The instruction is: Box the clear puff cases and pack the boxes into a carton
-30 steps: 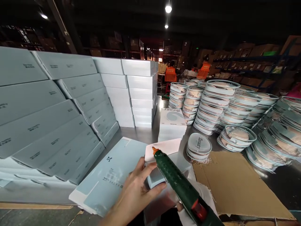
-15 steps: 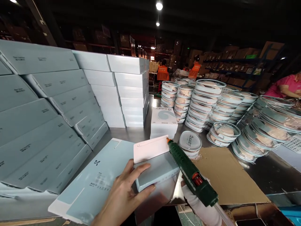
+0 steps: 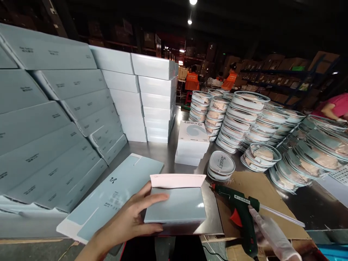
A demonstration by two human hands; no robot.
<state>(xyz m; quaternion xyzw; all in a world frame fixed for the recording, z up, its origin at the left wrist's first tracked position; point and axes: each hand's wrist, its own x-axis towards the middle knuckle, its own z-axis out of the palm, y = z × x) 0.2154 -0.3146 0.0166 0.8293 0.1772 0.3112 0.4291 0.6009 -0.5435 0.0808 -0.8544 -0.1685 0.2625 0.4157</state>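
Note:
My left hand [image 3: 130, 214] grips the left side of a light blue box [image 3: 176, 204], thumb below and fingers over its top face. A pale pink flap [image 3: 178, 180] stands up along the box's far edge. On the right, a dark green glue gun [image 3: 241, 206] with a red trigger rests over the cardboard sheet, a clear glue stick [image 3: 282, 214] sticking out of its back. My white-gloved right hand [image 3: 269, 232] is behind the gun, partly blurred, one finger stretched to the gun's rear. No fingers show wrapped around the handle.
Stacked light blue boxes [image 3: 67, 116] rise on the left. A flat blue carton [image 3: 114, 192] lies beside my left hand. Ahead stand white boxes [image 3: 193, 136], a round case [image 3: 221, 163] and tall stacks of clear round cases [image 3: 239, 119]. Cardboard [image 3: 261, 185] covers the right. Co-workers are farther back.
The glue gun has moved away from the pink flap, down and right onto the cardboard, and my right hand's grip has loosened. My left hand has turned the box level and lowered it slightly.

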